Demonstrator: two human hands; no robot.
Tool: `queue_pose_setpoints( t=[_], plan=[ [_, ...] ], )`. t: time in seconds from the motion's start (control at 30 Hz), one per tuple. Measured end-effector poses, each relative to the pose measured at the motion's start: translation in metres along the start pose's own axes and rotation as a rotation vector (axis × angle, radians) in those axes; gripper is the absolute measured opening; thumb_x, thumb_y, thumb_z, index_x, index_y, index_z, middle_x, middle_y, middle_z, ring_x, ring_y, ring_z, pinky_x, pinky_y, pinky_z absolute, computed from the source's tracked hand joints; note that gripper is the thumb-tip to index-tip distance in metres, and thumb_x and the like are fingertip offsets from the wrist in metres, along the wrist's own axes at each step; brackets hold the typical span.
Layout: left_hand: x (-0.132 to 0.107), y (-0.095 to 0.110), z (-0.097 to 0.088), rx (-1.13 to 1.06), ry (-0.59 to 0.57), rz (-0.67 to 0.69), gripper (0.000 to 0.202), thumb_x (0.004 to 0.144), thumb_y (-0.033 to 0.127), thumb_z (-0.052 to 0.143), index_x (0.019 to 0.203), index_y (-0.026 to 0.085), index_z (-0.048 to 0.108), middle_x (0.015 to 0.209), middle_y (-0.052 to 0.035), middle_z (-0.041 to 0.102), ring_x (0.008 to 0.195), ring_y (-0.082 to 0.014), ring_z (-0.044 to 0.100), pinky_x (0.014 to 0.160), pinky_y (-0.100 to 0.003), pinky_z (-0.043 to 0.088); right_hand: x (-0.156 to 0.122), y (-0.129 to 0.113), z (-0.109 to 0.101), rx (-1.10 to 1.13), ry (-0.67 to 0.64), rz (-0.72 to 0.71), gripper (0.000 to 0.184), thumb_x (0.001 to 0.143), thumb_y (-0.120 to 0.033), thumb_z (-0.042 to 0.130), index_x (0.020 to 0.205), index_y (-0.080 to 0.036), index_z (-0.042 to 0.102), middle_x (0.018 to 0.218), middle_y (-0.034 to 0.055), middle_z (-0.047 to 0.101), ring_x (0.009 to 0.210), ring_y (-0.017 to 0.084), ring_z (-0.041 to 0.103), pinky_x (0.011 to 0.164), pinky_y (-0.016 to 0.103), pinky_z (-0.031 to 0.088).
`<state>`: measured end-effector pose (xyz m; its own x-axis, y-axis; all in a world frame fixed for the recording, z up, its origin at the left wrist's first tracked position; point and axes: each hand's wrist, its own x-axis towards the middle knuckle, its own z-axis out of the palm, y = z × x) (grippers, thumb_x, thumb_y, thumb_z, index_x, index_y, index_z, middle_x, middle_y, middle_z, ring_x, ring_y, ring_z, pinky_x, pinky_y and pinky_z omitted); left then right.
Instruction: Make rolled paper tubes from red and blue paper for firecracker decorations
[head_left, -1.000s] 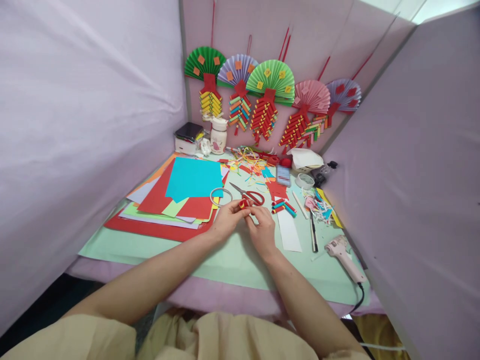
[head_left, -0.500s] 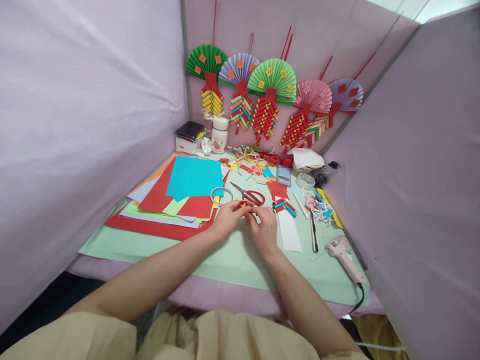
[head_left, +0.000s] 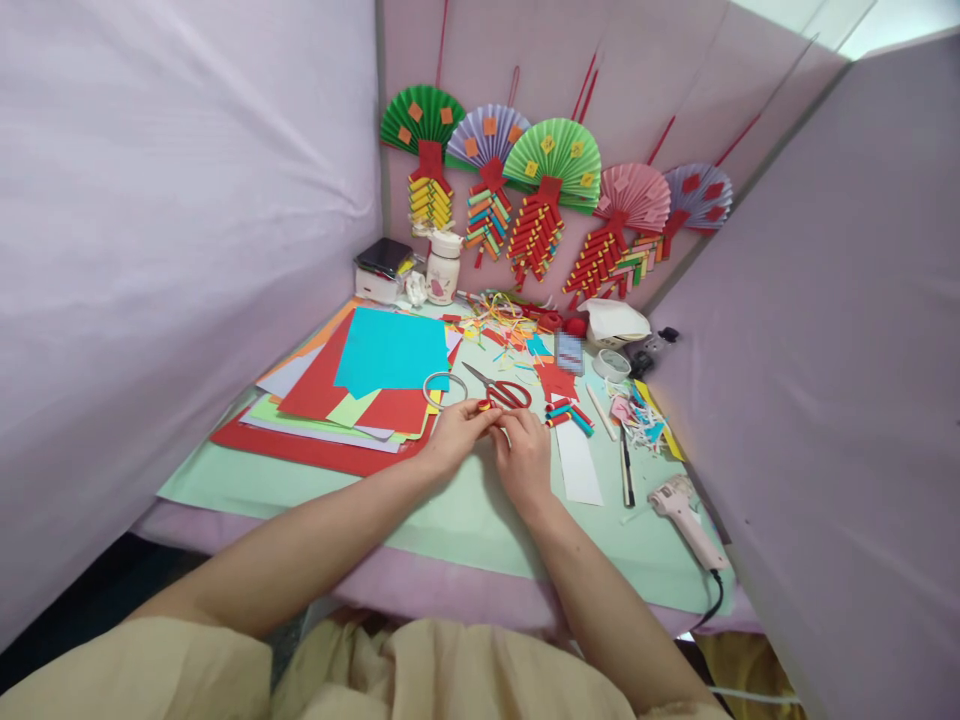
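Note:
Just in front of the scissors, my left hand (head_left: 454, 438) pinches a small red paper roll (head_left: 484, 405) with a yellow edge at its end. My right hand (head_left: 523, 458) meets it, fingers bent and closed at the roll's other side; they hide most of it. Red-handled scissors (head_left: 511, 394) lie right behind my fingertips, blades pointing left. To the right of my right hand sit several finished red and blue paper rolls (head_left: 571, 416). A white paper strip (head_left: 579, 468) lies beside that hand. A thin pale ring (head_left: 445, 376) rests behind my left hand.
Stacked coloured sheets, topped by a blue one (head_left: 394, 348), cover the left. A corded glue gun (head_left: 686, 520) lies at the right edge, near a pen (head_left: 627, 470). Paper scraps (head_left: 510, 325) and a bottle (head_left: 443, 268) stand behind. Paper fan ornaments (head_left: 553, 155) hang on the wall.
The view has shifted slightly. My right fingers have curled in a little closer over the roll; both hands stay together at the same spot.

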<state>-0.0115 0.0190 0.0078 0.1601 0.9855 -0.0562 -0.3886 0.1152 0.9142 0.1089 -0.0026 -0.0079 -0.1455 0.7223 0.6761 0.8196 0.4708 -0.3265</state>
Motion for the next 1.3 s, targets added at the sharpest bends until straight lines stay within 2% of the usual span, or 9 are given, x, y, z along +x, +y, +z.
queue_pose_setpoints(
  t=[0.1, 0.2, 0.27, 0.4, 0.47, 0.63, 0.87, 1.17, 1.3],
  plan=[
    [0.0, 0.002, 0.0, 0.016, 0.016, 0.002, 0.034, 0.063, 0.042, 0.075, 0.076, 0.011, 0.065, 0.072, -0.0028, 0.065, 0.069, -0.0131, 0.06, 0.071, -0.028, 0.048, 0.002, 0.001, -0.001, 0.109, 0.052, 0.063, 0.011, 0.086, -0.026, 0.057, 0.095, -0.019, 0.057, 0.09, 0.0042, 0.058, 0.085, 0.018, 0.052, 0.075, 0.033, 0.039],
    [-0.001, 0.005, 0.0, -0.004, 0.003, -0.021, 0.035, 0.066, 0.043, 0.074, 0.076, 0.011, 0.065, 0.073, -0.0047, 0.067, 0.069, -0.0142, 0.061, 0.069, -0.028, 0.049, 0.003, 0.002, -0.003, 0.298, 0.097, 0.092, 0.024, 0.081, -0.03, 0.063, 0.099, -0.019, 0.052, 0.097, 0.0054, 0.055, 0.091, 0.019, 0.053, 0.077, 0.033, 0.044],
    [-0.002, 0.007, -0.001, -0.036, -0.013, -0.038, 0.035, 0.066, 0.042, 0.074, 0.078, 0.011, 0.065, 0.078, -0.0064, 0.068, 0.072, -0.0149, 0.063, 0.07, -0.029, 0.05, 0.004, 0.002, -0.005, 0.376, 0.114, 0.113, 0.027, 0.08, -0.03, 0.064, 0.102, -0.02, 0.052, 0.1, 0.0061, 0.055, 0.093, 0.019, 0.053, 0.076, 0.034, 0.046],
    [-0.003, 0.008, 0.001, -0.059, -0.02, -0.035, 0.033, 0.065, 0.04, 0.076, 0.079, 0.012, 0.065, 0.075, -0.0044, 0.067, 0.068, -0.0132, 0.062, 0.071, -0.03, 0.051, 0.002, -0.001, -0.01, 0.383, 0.187, 0.112, 0.01, 0.084, -0.024, 0.059, 0.094, -0.021, 0.06, 0.094, 0.0048, 0.058, 0.094, 0.019, 0.055, 0.08, 0.035, 0.047],
    [-0.004, 0.007, 0.001, -0.051, -0.013, -0.013, 0.033, 0.063, 0.038, 0.077, 0.078, 0.012, 0.065, 0.071, -0.002, 0.065, 0.066, -0.0121, 0.061, 0.071, -0.029, 0.052, 0.001, -0.003, -0.01, 0.389, 0.205, 0.08, 0.009, 0.085, -0.02, 0.058, 0.092, -0.021, 0.064, 0.09, 0.0042, 0.061, 0.091, 0.018, 0.058, 0.081, 0.034, 0.048],
    [-0.004, 0.003, 0.0, -0.033, 0.005, 0.024, 0.034, 0.063, 0.039, 0.076, 0.078, 0.011, 0.066, 0.073, -0.0013, 0.065, 0.07, -0.0124, 0.06, 0.07, -0.027, 0.051, -0.001, -0.005, -0.005, 0.403, 0.18, 0.035, 0.014, 0.086, -0.018, 0.058, 0.095, -0.021, 0.068, 0.09, 0.0044, 0.065, 0.084, 0.015, 0.062, 0.076, 0.03, 0.051],
    [-0.002, -0.002, -0.001, -0.003, 0.049, 0.03, 0.035, 0.063, 0.041, 0.075, 0.081, 0.011, 0.066, 0.075, -0.0037, 0.066, 0.073, -0.0151, 0.062, 0.069, -0.028, 0.049, -0.005, -0.005, 0.001, 0.25, 0.103, 0.035, 0.02, 0.087, -0.023, 0.056, 0.104, -0.022, 0.068, 0.092, 0.0062, 0.067, 0.086, 0.018, 0.061, 0.077, 0.033, 0.051],
    [-0.002, -0.002, 0.0, -0.043, 0.002, 0.024, 0.035, 0.063, 0.039, 0.075, 0.08, 0.012, 0.063, 0.077, -0.0032, 0.066, 0.073, -0.0142, 0.061, 0.076, -0.032, 0.049, -0.002, -0.003, 0.0, 0.334, 0.042, 0.085, 0.023, 0.09, -0.023, 0.051, 0.105, -0.023, 0.068, 0.098, 0.0064, 0.068, 0.09, 0.018, 0.062, 0.079, 0.033, 0.05],
    [-0.001, -0.003, -0.001, -0.045, 0.018, 0.033, 0.036, 0.064, 0.041, 0.074, 0.082, 0.012, 0.064, 0.078, -0.0034, 0.066, 0.074, -0.0143, 0.061, 0.074, -0.03, 0.05, -0.001, -0.002, -0.001, 0.329, 0.052, 0.084, 0.022, 0.088, -0.023, 0.053, 0.107, -0.022, 0.065, 0.099, 0.0075, 0.065, 0.092, 0.019, 0.059, 0.081, 0.036, 0.05]
  ],
)
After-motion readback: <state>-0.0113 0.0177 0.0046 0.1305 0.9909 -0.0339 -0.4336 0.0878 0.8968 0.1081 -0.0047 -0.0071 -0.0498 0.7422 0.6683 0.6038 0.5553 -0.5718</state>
